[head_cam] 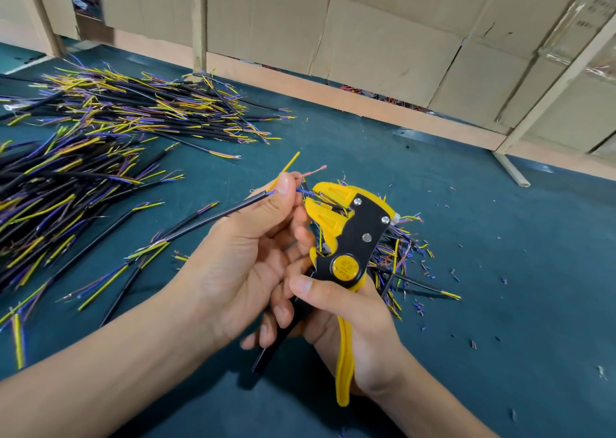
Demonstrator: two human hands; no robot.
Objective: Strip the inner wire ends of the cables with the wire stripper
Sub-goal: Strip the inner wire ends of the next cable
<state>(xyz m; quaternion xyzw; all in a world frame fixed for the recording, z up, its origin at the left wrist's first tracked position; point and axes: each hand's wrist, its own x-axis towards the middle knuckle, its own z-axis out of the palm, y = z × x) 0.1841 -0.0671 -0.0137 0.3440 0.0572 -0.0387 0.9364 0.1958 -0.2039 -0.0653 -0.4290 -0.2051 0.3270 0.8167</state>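
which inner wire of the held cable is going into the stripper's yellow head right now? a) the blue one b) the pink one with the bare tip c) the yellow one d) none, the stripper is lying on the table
a: the blue wire runs from the left hand into the head of the wire stripper, which the right hand holds, while the yellow wire and the pink wire stick up clear of it.

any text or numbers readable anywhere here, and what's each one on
"01212": the end of a code on the round yellow disc of the yellow and black wire stripper; the character before it and the small lines above are too blurred to read.
Dark printed marks on the brown cardboard box at the upper right: too small and blurred to read.
Nothing else bears text.
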